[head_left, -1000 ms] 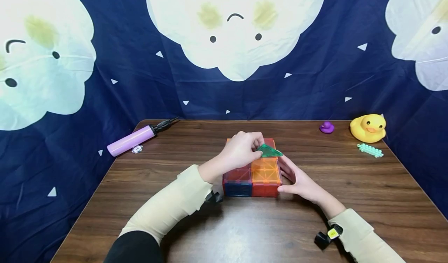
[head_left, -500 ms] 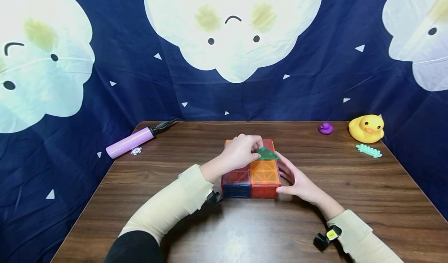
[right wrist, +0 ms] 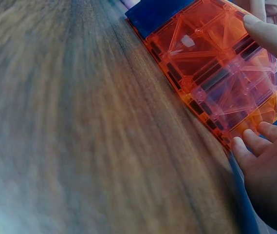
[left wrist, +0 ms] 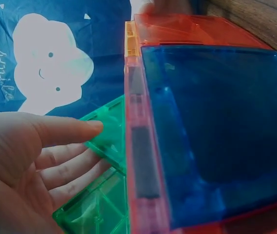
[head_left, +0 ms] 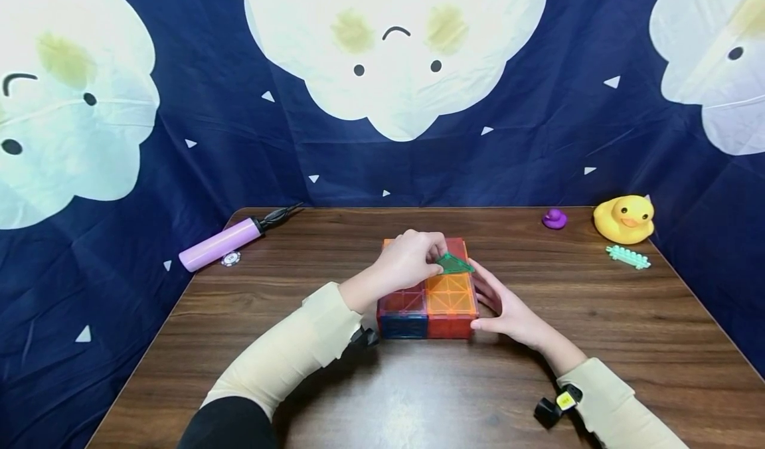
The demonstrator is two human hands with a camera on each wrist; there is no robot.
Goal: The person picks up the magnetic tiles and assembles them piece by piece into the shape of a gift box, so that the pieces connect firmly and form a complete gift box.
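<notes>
A flat box of translucent magnetic tiles (head_left: 429, 299) in orange, red and blue stands in the middle of the wooden table (head_left: 418, 382). My left hand (head_left: 409, 260) rests on top of it and pinches a green triangular tile (head_left: 453, 264), which lies tilted over the box's top (left wrist: 104, 170). My right hand (head_left: 505, 306) lies against the box's right side with straight fingers (right wrist: 260, 141) touching the orange wall (right wrist: 216, 68).
A lilac pump (head_left: 222, 242) and a small poker chip (head_left: 230, 258) lie at the back left. At the back right are a purple duck (head_left: 554, 218), a yellow rubber duck (head_left: 624, 218) and a mint toy brick (head_left: 627, 257). A dark blue cloud-print cloth hangs behind.
The green triangle has shifted slightly left and down toward the box top in my left hand. My right hand stays against the box's side.
</notes>
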